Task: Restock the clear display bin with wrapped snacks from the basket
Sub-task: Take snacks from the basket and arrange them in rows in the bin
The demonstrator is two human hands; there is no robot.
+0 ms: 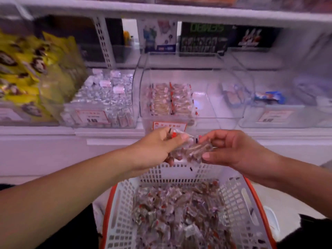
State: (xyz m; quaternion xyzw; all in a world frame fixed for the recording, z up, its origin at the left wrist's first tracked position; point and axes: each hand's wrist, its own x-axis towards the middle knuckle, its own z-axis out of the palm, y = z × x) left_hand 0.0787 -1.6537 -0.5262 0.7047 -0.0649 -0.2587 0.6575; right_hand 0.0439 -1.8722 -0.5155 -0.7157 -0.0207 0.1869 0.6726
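Starting nearest me, the basket (125,203) sits heaped with snacks (179,218), close under my reach. Above its far rim, my left hand (158,146) and right hand (231,150) both pinch a small bunch (192,150), squaring it, I judge, to lie flat. Beyond, the bin (212,112) holds neat rows at its left, its right side bare.
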